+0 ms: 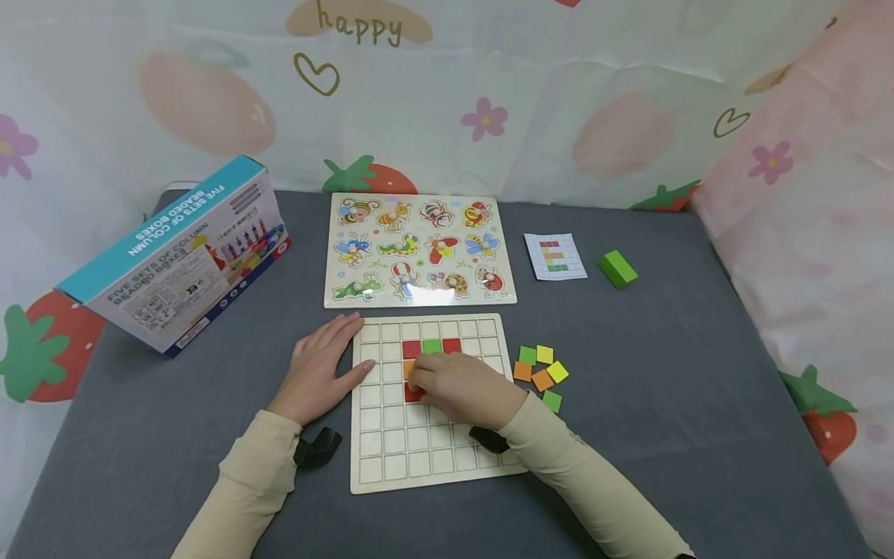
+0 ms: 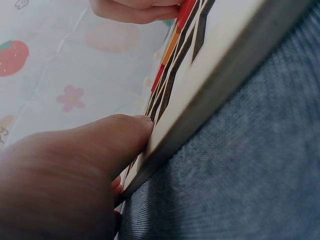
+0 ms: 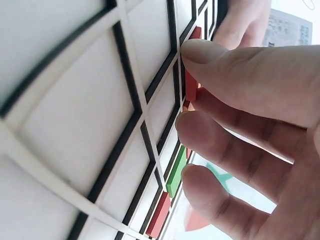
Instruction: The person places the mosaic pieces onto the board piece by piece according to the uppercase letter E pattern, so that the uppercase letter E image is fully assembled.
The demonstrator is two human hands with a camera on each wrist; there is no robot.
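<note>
A pale grid board (image 1: 372,442) lies in front of me. My left hand (image 1: 320,373) rests along its left edge, fingers straight; in the left wrist view its thumb (image 2: 125,132) touches the rim. Over the middle of the board, my right hand (image 1: 464,386) has thumb and fingertips at a red tile (image 1: 412,394), pinching it low against a cell; its thumb (image 3: 220,57) covers part of this tile in the right wrist view. Above sit an orange tile (image 1: 408,370), partly hidden by the fingers, and a row with a red tile (image 1: 412,349), a green tile (image 1: 431,346) and another red tile (image 1: 452,345).
Loose green, yellow and orange tiles (image 1: 542,379) lie right of the board. Behind it is an insect puzzle board (image 1: 421,248), with a pattern card (image 1: 556,257) and a green block (image 1: 618,269) to its right. A box (image 1: 181,256) stands at the left.
</note>
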